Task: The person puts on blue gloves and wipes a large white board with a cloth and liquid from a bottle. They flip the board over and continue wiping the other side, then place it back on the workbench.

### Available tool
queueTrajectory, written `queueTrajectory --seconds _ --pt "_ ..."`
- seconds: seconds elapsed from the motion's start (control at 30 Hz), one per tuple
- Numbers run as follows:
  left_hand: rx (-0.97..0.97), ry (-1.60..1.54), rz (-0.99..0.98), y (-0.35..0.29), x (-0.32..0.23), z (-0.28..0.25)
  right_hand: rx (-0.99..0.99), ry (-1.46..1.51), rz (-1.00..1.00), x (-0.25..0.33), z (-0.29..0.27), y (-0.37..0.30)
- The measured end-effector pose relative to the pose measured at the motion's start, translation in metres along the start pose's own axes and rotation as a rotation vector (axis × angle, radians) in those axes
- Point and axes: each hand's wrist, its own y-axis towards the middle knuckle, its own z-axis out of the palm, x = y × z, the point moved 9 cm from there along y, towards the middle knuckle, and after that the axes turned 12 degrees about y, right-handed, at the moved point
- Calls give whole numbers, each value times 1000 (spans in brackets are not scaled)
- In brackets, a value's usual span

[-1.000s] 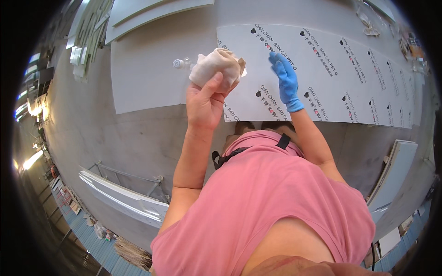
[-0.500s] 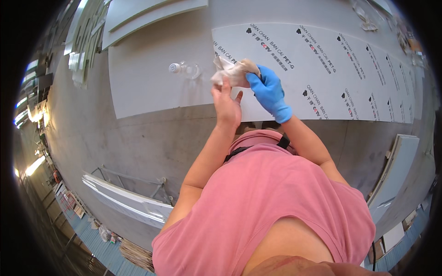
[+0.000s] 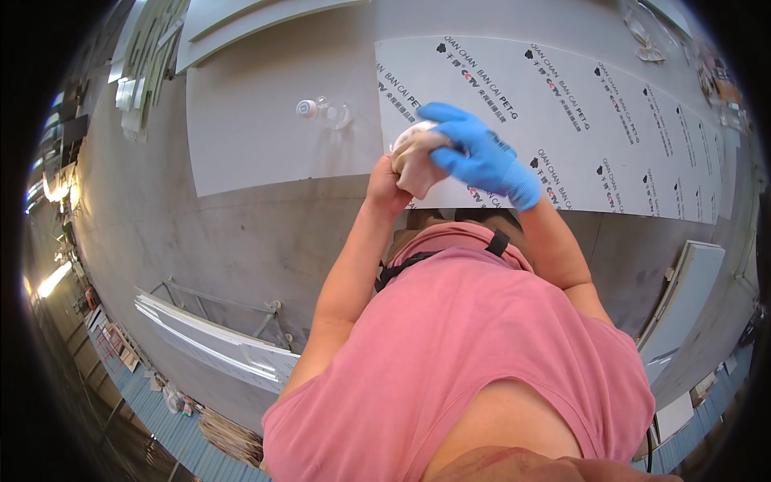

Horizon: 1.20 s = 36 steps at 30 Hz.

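Observation:
A crumpled off-white cloth [image 3: 419,167] is bunched in my bare left hand [image 3: 385,186], whose fingers are mostly hidden behind it. A white rounded part [image 3: 414,132] shows at its far edge; I cannot make out whether it belongs to the cloth. From the right, my right hand [image 3: 478,153], in a blue glove, reaches over the cloth. Its fingers are spread apart and touch the cloth's right side, slightly blurred. Below both hands lies a white board with printed marks [image 3: 554,128]. Left of them, a clear plastic bottle [image 3: 337,116] with a white cap lies on a plain pale board [image 3: 241,145].
More white panels [image 3: 233,32] are stacked at the far left, beside narrow strips [image 3: 140,96]. A metal frame with pale boards [image 3: 217,337] stands behind me on the left. Another panel [image 3: 683,297] leans at the right. Clear plastic wrapping [image 3: 646,36] lies at the far right.
The cloth has come nearer to my body and is bunched differently, hanging lower. My right hand has shifted right and its fingers have spread; my left hand has moved slightly nearer.

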Motion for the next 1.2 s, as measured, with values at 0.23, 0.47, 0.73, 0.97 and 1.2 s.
queueTrajectory --seconds 0.23,0.47,0.73,0.97,1.2 --pt "274 -213 -110 -7 5 22 23 1125 773 -83 31 -37" --pt "57 -272 -205 5 19 -15 -236 1278 776 -124 46 -59" --pt "-566 110 -50 -5 12 -39 -344 589 612 -101 25 -32" --pt "-160 6 109 13 3 -17 -350 511 351 -84 29 -21" --pt "-441 83 153 19 -1 -13 -364 1454 600 -93 60 -30"
